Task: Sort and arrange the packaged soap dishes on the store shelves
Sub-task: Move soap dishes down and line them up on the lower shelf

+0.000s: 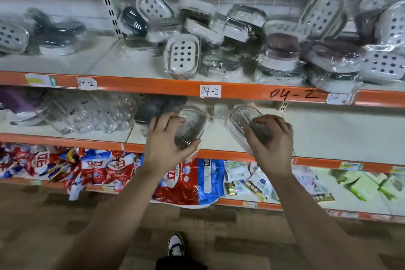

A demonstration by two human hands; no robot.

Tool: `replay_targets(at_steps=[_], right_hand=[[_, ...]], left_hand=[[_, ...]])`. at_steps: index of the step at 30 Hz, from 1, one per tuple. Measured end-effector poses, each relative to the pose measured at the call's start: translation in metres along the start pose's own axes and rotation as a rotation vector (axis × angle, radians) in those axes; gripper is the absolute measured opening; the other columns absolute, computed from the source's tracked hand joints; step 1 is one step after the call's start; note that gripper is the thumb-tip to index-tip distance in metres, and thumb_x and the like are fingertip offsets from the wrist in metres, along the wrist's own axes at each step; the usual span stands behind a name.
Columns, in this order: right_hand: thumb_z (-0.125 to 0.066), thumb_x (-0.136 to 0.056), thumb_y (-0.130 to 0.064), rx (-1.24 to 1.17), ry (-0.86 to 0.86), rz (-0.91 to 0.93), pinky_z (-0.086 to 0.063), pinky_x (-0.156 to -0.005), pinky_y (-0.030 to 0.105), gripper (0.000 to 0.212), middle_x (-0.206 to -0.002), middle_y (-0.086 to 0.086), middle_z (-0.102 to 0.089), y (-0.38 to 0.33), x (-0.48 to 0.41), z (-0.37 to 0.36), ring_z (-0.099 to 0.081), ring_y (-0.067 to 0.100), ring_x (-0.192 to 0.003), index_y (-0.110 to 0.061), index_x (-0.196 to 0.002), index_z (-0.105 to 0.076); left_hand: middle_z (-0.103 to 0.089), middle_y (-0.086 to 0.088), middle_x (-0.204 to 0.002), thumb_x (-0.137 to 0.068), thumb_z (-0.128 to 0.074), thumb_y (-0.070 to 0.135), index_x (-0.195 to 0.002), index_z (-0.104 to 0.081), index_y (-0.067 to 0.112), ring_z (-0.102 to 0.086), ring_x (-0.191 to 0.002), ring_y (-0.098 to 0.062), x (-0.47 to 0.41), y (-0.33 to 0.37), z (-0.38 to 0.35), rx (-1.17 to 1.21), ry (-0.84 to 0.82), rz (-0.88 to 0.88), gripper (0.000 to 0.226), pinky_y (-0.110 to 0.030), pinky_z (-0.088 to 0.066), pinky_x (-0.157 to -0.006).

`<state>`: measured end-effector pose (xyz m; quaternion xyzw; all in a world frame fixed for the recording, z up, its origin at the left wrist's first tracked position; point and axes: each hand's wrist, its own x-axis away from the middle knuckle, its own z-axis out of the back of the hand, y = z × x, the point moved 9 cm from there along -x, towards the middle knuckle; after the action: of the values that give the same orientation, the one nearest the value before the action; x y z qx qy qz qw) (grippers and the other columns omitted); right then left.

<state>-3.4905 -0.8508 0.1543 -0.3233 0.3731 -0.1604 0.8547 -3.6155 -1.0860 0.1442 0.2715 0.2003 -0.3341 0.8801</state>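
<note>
Both busy: fingers [173, 119] of the left hand [168, 140] curl round one clear bagged soap dish [192, 124], and the right hand [272, 144] grips a second soap dish [241, 117]. Both sit at the middle shelf [328, 138] front edge. Probably light, stiff plastic in slick film, so pinch the long rims, not the loose wrap.

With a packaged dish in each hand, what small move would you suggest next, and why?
I would probably lower the clear dish in the right hand onto the middle shelf; the left hand grips a matching dish, and bare shelf lies to the right.
</note>
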Motion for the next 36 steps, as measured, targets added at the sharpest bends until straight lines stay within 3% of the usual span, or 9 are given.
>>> replay_targets(at_steps=[8,12,15,21,28,32,36], right_hand=[[-0.057,-0.082,-0.05,0.096,-0.088,-0.147,-0.025,-0.091,0.016,0.038,-0.103,-0.001,-0.067,0.122,0.031,-0.019,-0.056,0.029,-0.106,-0.019,-0.096,-0.07],[-0.057,-0.082,-0.048,0.134,-0.132,-0.161,-0.027,-0.088,0.023,0.034,-0.102,0.0,-0.067,0.174,0.035,-0.046,-0.057,0.033,-0.103,-0.019,-0.096,-0.069],[-0.058,-0.082,-0.047,0.143,-0.148,-0.164,-0.026,-0.089,0.016,0.032,-0.101,-0.002,-0.067,0.202,0.035,-0.066,-0.057,0.032,-0.103,-0.02,-0.095,-0.069],[-0.062,-0.083,-0.044,0.154,-0.174,-0.173,-0.035,-0.088,0.032,0.027,-0.099,-0.006,-0.066,0.246,0.036,-0.102,-0.058,0.025,-0.101,-0.02,-0.094,-0.068],[-0.059,-0.081,-0.05,0.144,-0.17,-0.255,-0.038,-0.087,0.034,0.034,-0.101,-0.003,-0.064,0.281,0.041,-0.115,-0.053,0.025,-0.1,-0.021,-0.095,-0.07],[-0.059,-0.081,-0.049,0.139,-0.133,-0.266,-0.039,-0.089,0.035,0.034,-0.102,-0.004,-0.064,0.288,0.034,-0.108,-0.049,0.015,-0.099,-0.02,-0.096,-0.07],[-0.061,-0.082,-0.045,0.142,-0.121,-0.289,-0.034,-0.088,0.028,0.03,-0.101,-0.004,-0.063,0.296,0.027,-0.112,-0.053,0.024,-0.102,-0.021,-0.096,-0.068]], left_hand=[[-0.057,-0.008,-0.112,-0.077,-0.056,0.068,-0.106,-0.066,0.012,-0.048,-0.104,-0.025,0.022,0.026,-0.148,-0.024,-0.178,-0.004,0.064,-0.037,-0.041,-0.094],[-0.056,-0.009,-0.116,-0.076,-0.048,0.074,-0.11,-0.065,0.011,-0.052,-0.102,-0.032,0.021,0.01,-0.224,-0.148,-0.288,-0.008,0.074,-0.04,-0.046,-0.091],[-0.056,-0.009,-0.119,-0.076,-0.044,0.075,-0.112,-0.066,0.011,-0.052,-0.101,-0.033,0.013,-0.009,-0.264,-0.185,-0.303,0.03,0.076,-0.04,-0.048,-0.087],[-0.05,-0.006,-0.131,-0.076,-0.039,0.078,-0.123,-0.06,0.014,-0.045,-0.114,-0.032,-0.005,-0.037,-0.344,-0.283,-0.415,0.08,0.082,-0.041,-0.043,-0.096],[-0.057,-0.007,-0.116,-0.072,-0.037,0.073,-0.107,-0.066,0.013,-0.05,-0.1,-0.036,-0.041,-0.047,-0.379,-0.222,-0.277,0.165,0.076,-0.04,-0.045,-0.083],[-0.056,-0.007,-0.12,-0.078,-0.033,0.073,-0.113,-0.067,0.013,-0.048,-0.101,-0.039,-0.052,-0.053,-0.386,-0.248,-0.251,0.216,0.077,-0.04,-0.043,-0.083],[-0.057,-0.003,-0.127,-0.087,-0.021,0.07,-0.118,-0.068,0.019,-0.045,-0.11,-0.037,-0.043,-0.061,-0.382,-0.145,-0.266,0.278,0.076,-0.043,-0.035,-0.089]])
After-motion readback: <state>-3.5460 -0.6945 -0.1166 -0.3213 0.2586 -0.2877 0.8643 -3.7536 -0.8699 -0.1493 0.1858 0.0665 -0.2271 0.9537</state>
